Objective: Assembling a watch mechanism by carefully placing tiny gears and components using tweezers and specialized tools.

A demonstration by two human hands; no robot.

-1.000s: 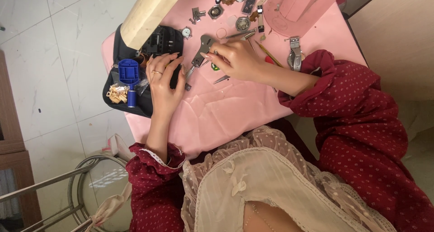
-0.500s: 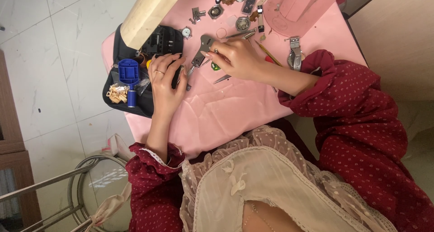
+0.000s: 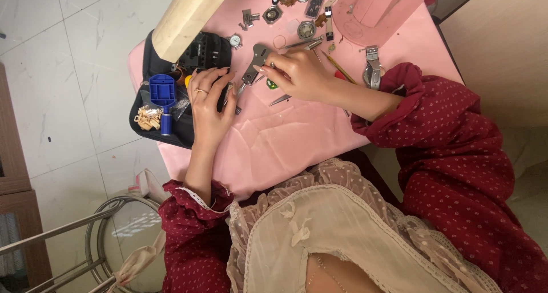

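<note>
Left hand point(image 3: 208, 102) fingers curled, pressing down what looks like a small dark watch part, just right of the black tool case point(image 3: 149, 62). Right hand point(image 3: 299, 73) pinches the metal case-opener wrench point(image 3: 254, 65), lying on the pink cloth point(image 3: 285, 139) right of the case.

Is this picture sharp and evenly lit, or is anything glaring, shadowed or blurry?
Head view: soft, even daylight on the pink cloth; a pale beam close to the lens looks soft; the left hand and right hand cast only faint shadows; the small metal tool between them is fairly sharp.
</note>
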